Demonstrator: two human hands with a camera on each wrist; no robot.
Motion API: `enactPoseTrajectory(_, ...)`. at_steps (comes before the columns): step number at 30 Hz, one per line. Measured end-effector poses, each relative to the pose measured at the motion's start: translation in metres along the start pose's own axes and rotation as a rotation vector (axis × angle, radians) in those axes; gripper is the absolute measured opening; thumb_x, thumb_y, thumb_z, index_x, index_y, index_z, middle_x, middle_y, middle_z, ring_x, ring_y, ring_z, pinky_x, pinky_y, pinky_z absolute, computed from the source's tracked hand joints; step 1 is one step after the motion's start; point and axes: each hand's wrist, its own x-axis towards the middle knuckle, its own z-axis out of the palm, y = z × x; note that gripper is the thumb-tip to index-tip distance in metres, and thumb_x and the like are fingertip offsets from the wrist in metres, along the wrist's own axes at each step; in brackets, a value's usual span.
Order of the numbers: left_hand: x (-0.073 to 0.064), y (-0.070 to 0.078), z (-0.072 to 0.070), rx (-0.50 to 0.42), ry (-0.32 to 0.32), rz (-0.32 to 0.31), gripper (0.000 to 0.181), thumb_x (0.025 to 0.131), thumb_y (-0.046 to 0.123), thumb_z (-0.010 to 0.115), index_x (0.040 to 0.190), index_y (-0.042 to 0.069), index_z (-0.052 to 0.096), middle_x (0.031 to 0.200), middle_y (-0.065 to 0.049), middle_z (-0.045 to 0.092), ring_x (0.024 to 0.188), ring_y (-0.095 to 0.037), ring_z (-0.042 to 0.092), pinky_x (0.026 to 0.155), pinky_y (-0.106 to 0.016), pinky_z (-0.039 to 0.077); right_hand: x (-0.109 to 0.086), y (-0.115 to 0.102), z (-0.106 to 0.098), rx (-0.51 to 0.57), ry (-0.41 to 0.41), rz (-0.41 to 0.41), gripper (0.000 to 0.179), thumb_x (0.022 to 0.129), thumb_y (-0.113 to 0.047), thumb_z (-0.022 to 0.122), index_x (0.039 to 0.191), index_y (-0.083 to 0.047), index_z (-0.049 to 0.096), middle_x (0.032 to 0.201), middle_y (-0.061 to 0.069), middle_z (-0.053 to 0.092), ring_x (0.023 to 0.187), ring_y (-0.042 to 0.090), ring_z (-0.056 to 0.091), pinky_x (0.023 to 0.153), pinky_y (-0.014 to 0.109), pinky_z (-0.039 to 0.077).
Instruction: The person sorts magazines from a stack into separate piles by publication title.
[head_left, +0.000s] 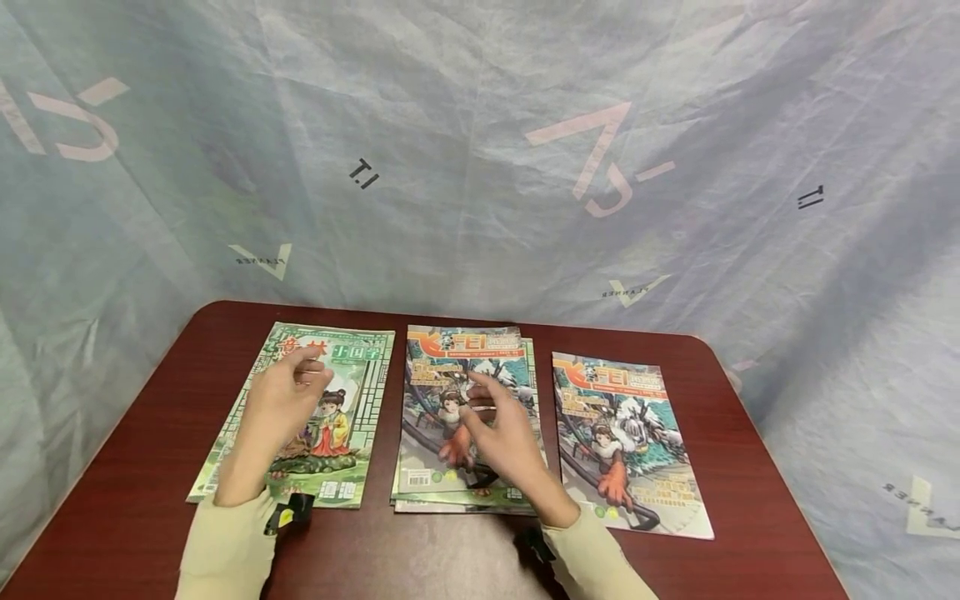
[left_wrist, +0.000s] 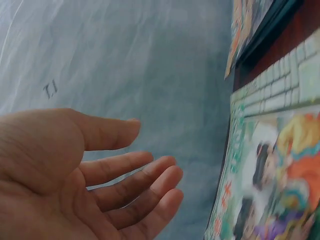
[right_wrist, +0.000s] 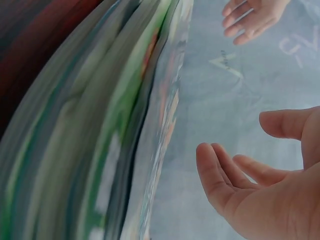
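My left hand hovers over a green magazine with cartoon figures and red and green lettering on its cover. In the left wrist view that hand shows its fingers apart from the thumb, holding nothing. Above the middle stack, my right hand has loosely bent fingers and an empty palm. A magazine with an orange title tops this stack, and green edges show beneath it. The right wrist view catches the stack's thick layered pages beside the right hand.
Another magazine with the same orange-titled cover lies at the right. All of them rest on a dark red table with rounded back corners. A pale printed cloth hangs behind and along the sides.
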Motion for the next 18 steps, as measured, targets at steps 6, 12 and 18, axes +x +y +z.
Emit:
enactPoseTrajectory(6, 0.003, 0.012, 0.019, -0.02, -0.055, 0.051, 0.049, 0.112, 0.017, 0.065, 0.155, -0.006, 0.058, 0.133, -0.03, 0.072, 0.119, -0.05, 0.071, 0.098, -0.062, 0.059, -0.008, 0.011, -0.01, -0.032, 0.05, -0.005, 0.053, 0.105, -0.001, 0.072, 0.157, -0.002, 0.059, 0.128, 0.024, 0.072, 0.114, 0.036, 0.072, 0.098, 0.05, 0.063)
enactPoseTrajectory(12, 0.002, 0.018, 0.028, -0.04, -0.079, 0.053, 0.045, 0.112, 0.016, 0.065, 0.152, -0.004, 0.062, 0.13, -0.025, 0.075, 0.116, -0.047, 0.073, 0.098, -0.06, 0.06, -0.014, 0.022, -0.021, -0.047, 0.077, -0.031, 0.052, 0.104, 0.002, 0.073, 0.155, 0.001, 0.06, 0.124, 0.024, 0.072, 0.113, 0.037, 0.072, 0.097, 0.051, 0.063)
enactPoseTrajectory(18, 0.002, 0.022, 0.045, -0.045, -0.094, 0.045, 0.045, 0.111, 0.017, 0.068, 0.151, -0.003, 0.063, 0.126, -0.02, 0.076, 0.113, -0.041, 0.075, 0.097, -0.058, 0.06, -0.022, 0.028, -0.034, -0.067, 0.092, -0.004, 0.052, 0.104, 0.001, 0.073, 0.155, 0.002, 0.06, 0.125, 0.023, 0.073, 0.114, 0.036, 0.072, 0.099, 0.051, 0.062)
